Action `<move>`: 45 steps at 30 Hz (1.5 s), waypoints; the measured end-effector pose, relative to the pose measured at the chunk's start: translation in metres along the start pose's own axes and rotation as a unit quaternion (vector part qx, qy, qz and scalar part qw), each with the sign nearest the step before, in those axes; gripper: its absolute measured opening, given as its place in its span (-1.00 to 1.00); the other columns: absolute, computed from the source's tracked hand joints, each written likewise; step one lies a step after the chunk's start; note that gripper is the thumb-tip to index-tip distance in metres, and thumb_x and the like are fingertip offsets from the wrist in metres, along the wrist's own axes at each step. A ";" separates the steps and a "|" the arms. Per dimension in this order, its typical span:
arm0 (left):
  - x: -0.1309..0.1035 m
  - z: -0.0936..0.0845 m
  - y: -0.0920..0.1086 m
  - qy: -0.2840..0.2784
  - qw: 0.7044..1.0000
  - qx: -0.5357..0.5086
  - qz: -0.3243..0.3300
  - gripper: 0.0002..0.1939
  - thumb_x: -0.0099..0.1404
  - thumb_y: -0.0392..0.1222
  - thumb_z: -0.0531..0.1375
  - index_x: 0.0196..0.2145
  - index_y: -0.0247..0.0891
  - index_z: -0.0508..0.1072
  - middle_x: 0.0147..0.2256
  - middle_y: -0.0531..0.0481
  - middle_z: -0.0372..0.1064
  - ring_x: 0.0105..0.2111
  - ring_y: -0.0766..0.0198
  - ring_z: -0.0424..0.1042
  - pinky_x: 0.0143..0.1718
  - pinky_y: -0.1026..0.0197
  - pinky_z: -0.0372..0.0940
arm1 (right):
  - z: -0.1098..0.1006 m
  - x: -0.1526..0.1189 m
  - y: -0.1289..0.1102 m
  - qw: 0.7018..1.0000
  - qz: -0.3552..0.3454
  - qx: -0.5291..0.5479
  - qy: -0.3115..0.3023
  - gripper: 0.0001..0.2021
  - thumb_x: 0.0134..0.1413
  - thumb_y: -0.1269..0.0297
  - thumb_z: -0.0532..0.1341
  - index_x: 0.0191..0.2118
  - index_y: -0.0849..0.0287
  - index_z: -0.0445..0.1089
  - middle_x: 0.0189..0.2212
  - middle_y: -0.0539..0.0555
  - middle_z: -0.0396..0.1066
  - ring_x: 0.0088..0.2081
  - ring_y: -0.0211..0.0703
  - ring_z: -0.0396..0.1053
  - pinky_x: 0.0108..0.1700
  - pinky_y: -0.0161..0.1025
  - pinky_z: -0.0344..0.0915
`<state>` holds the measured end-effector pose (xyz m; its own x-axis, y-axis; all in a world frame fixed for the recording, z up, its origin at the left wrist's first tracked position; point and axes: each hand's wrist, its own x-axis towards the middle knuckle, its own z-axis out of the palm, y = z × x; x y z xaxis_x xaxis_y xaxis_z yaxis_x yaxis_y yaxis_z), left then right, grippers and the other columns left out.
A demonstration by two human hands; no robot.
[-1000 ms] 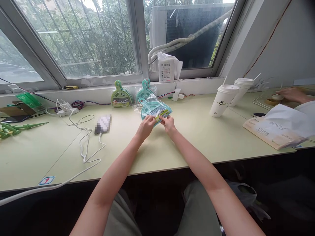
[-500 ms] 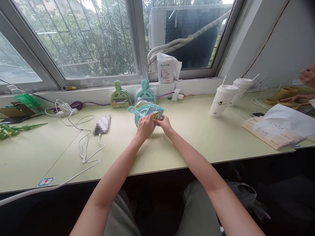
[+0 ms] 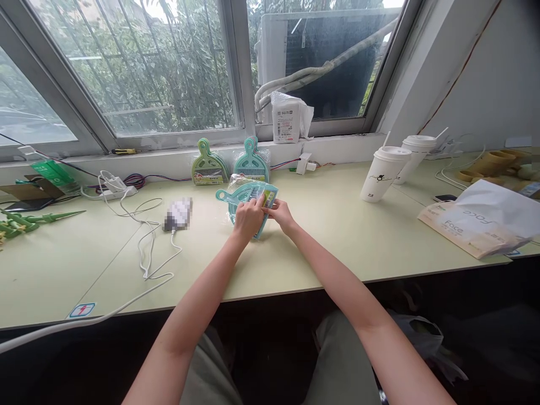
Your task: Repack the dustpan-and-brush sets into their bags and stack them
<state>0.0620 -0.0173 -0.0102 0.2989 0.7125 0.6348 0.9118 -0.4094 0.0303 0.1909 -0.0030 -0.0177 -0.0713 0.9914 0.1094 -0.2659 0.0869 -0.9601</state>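
Observation:
A light-blue dustpan (image 3: 238, 197) in clear plastic wrap is held over the table, tilted with its handle loop to the left. My left hand (image 3: 250, 218) is closed on its front, near a yellow-green label (image 3: 269, 198). My right hand (image 3: 280, 215) pinches the right edge, fingers partly hidden behind it. Behind it, a wrapped green dustpan set (image 3: 208, 166) and a wrapped turquoise dustpan set (image 3: 251, 163) stand upright against the wall below the window.
White cables and a blurred device (image 3: 179, 212) lie to the left, near a power strip (image 3: 118, 190). Two lidded cups, the nearer cup (image 3: 385, 173) among them, and a paper bag (image 3: 476, 216) stand right. A wrapped white pack (image 3: 287, 118) sits on the sill.
The dustpan has turned slightly, its handle end dropping and shifting left. Both hands stay on it. The other person's hands at the far right have gone from view.

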 end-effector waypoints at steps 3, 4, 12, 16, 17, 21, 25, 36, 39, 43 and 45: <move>0.001 -0.001 -0.002 -0.014 1.000 0.002 -0.010 -0.49 0.31 -0.29 -0.07 0.21 -0.27 0.24 -0.29 -0.20 0.42 -0.33 0.14 0.42 -0.19 0.14 0.18 | 0.002 0.000 0.000 1.000 0.002 0.002 -0.005 -0.67 -0.33 0.36 0.46 -0.32 0.20 0.43 -0.50 0.00 0.50 -0.41 -0.22 0.45 -0.23 -0.16 0.48; 0.001 -0.001 -0.002 -0.018 1.000 -0.002 -0.012 -0.48 0.31 -0.28 -0.06 0.22 -0.28 0.22 -0.28 -0.20 0.42 -0.33 0.14 0.42 -0.19 0.14 0.19 | 0.003 -0.001 0.000 1.000 0.005 0.002 -0.005 -0.67 -0.33 0.36 0.45 -0.32 0.20 0.43 -0.50 0.00 0.50 -0.41 -0.22 0.45 -0.23 -0.16 0.48; -0.005 -0.006 0.004 -0.036 0.987 -0.141 0.074 -0.53 0.35 -0.20 -0.04 0.19 -0.04 0.23 -0.14 -0.10 0.39 -0.19 0.17 0.44 -0.08 0.17 0.26 | -0.002 0.001 0.000 0.998 0.000 0.059 0.037 -0.77 -0.24 0.47 0.36 -0.34 0.21 0.42 -0.49 -0.01 0.49 -0.39 -0.21 0.47 -0.18 -0.16 0.47; -0.003 -0.008 0.006 0.127 0.963 -0.234 -0.041 -0.43 0.31 -0.08 0.08 0.25 -0.07 0.08 0.18 -0.17 0.12 0.18 0.04 0.15 0.15 0.01 0.13 | -0.012 0.007 -0.004 0.981 -0.016 0.165 0.105 -0.77 -0.21 0.46 0.36 -0.34 0.18 0.39 -0.36 0.00 0.51 -0.26 -0.20 0.49 -0.09 -0.21 0.46; -0.001 -0.008 0.005 0.178 0.944 -0.258 -0.098 -0.32 0.29 -0.03 0.12 0.28 -0.08 -0.04 0.25 -0.20 -0.02 0.24 0.02 0.04 0.19 -0.03 0.08 | -0.014 0.009 -0.005 0.976 -0.022 0.181 0.117 -0.76 -0.21 0.46 0.36 -0.33 0.17 0.39 -0.32 0.00 0.51 -0.23 -0.19 0.48 -0.08 -0.22 0.46; 0.007 -0.003 0.002 0.144 0.829 -0.483 -0.242 -0.13 0.22 0.11 0.17 0.30 -0.05 -0.26 0.32 -0.23 -0.22 0.24 0.00 0.07 0.15 -0.08 0.16 | -0.019 0.013 -0.008 0.970 -0.038 0.206 0.124 -0.73 -0.24 0.45 0.38 -0.32 0.17 0.38 -0.25 0.01 0.50 -0.17 -0.16 0.48 -0.07 -0.21 0.46; 0.006 0.006 0.008 -0.132 0.672 -0.697 -0.216 -0.29 0.19 0.14 0.20 0.20 -0.12 0.08 0.15 -0.23 0.22 -0.02 0.02 0.42 0.03 -0.08 0.29 | -0.022 0.013 -0.009 0.968 -0.056 0.205 0.135 -0.74 -0.26 0.44 0.37 -0.33 0.18 0.38 -0.26 0.03 0.50 -0.19 -0.15 0.48 -0.08 -0.20 0.46; 0.009 0.013 -0.007 -0.019 0.636 -0.724 -0.266 -0.43 0.08 -0.05 0.31 0.02 -0.20 0.28 0.02 -0.10 0.37 0.02 0.06 0.36 0.02 0.06 0.29 | -0.015 0.011 -0.006 0.973 -0.063 0.195 0.104 -0.68 -0.29 0.37 0.40 -0.30 0.15 0.38 -0.23 0.04 0.50 -0.08 -0.07 0.44 -0.03 -0.15 0.45; 0.007 0.012 -0.008 -0.019 0.645 -0.717 -0.263 -0.46 0.09 -0.06 0.30 0.01 -0.20 0.28 -0.01 -0.08 0.39 -0.03 0.10 0.39 -0.04 0.10 0.32 | -0.013 0.009 -0.004 0.973 -0.067 0.193 0.107 -0.67 -0.28 0.35 0.40 -0.29 0.15 0.38 -0.20 0.04 0.48 -0.06 -0.08 0.43 -0.02 -0.17 0.44; 0.007 0.014 -0.007 0.006 0.645 -0.712 -0.277 -0.51 0.09 -0.10 0.28 -0.04 -0.21 0.27 -0.06 -0.07 0.40 -0.10 0.14 0.42 -0.16 0.18 0.35 | -0.015 0.010 -0.005 0.978 -0.055 0.188 0.073 -0.64 -0.25 0.31 0.40 -0.23 0.12 0.37 -0.17 0.02 0.48 -0.06 -0.10 0.43 0.00 -0.19 0.42; 0.008 0.014 -0.008 0.017 0.646 -0.711 -0.276 -0.53 0.10 -0.12 0.27 -0.05 -0.21 0.27 -0.08 -0.07 0.40 -0.11 0.16 0.42 -0.19 0.21 0.35 | -0.017 0.011 -0.006 0.980 -0.051 0.187 0.039 -0.65 -0.22 0.28 0.39 -0.22 0.11 0.37 -0.17 0.01 0.48 -0.07 -0.12 0.44 0.01 -0.20 0.41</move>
<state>0.0610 -0.0009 -0.0162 0.0108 0.9709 0.2394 -0.3119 -0.2242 0.9233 0.2079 0.0092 -0.0147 0.0434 0.9853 0.1653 -0.6022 0.1578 -0.7826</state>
